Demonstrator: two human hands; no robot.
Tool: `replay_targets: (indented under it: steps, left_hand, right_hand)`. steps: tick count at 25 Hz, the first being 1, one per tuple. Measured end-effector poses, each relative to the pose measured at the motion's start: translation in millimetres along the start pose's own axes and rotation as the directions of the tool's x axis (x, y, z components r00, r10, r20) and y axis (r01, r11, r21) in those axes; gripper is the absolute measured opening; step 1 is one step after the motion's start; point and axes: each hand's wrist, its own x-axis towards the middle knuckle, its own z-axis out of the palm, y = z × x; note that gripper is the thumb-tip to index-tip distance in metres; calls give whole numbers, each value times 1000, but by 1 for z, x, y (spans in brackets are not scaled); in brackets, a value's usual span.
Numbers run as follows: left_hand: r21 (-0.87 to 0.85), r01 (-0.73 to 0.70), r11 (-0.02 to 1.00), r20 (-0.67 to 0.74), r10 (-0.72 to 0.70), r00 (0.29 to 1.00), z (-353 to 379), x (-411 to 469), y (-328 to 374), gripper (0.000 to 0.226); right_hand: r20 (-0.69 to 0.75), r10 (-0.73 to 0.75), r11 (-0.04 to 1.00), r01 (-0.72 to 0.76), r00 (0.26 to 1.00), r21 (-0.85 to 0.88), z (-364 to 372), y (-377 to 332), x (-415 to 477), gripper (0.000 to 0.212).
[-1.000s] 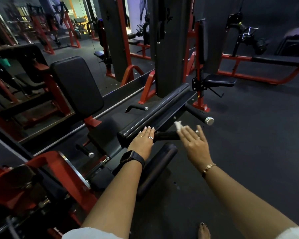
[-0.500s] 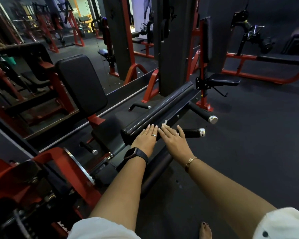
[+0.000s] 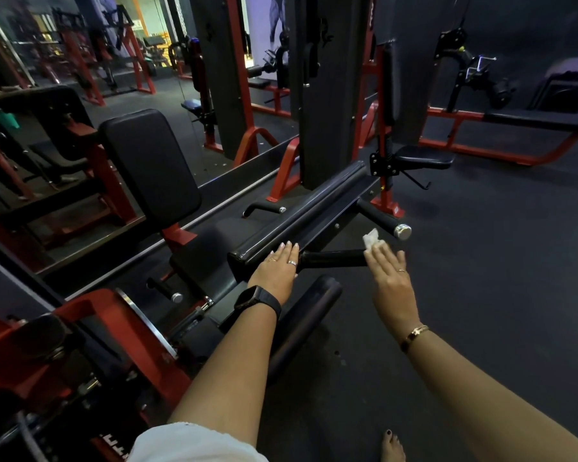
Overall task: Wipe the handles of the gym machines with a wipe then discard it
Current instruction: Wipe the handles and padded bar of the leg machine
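The flat right hand (image 3: 389, 273) presses the wipe (image 3: 371, 237) on the handle (image 3: 332, 258) to clean it. The flat left hand (image 3: 281, 265) leans on the pad (image 3: 301, 211).

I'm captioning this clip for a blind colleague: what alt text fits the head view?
A person's right hand presses a crumpled white wipe onto the outer end of a black cylindrical machine handle, while the left hand rests flat on the black padded bar beside it.
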Motion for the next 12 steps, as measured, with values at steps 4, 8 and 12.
replay_targets:
  steps: [4, 8, 12]
  left_hand:
    - [4, -8, 1000, -8, 9, 1000, 1, 0, -1, 64]
    - [-13, 3, 1000, -5, -3, 1000, 0, 0, 0, 63]
    - [-41, -69, 997, -70, 66, 995, -5, -3, 3, 62]
  right_hand:
    - [62, -90, 996, 89, 994, 16, -2, 5, 10, 69]
    - [-16, 261, 957, -256, 965, 138, -7, 13, 0, 71]
    - [47, 107, 952, -116, 993, 285, -8, 8, -1, 66]
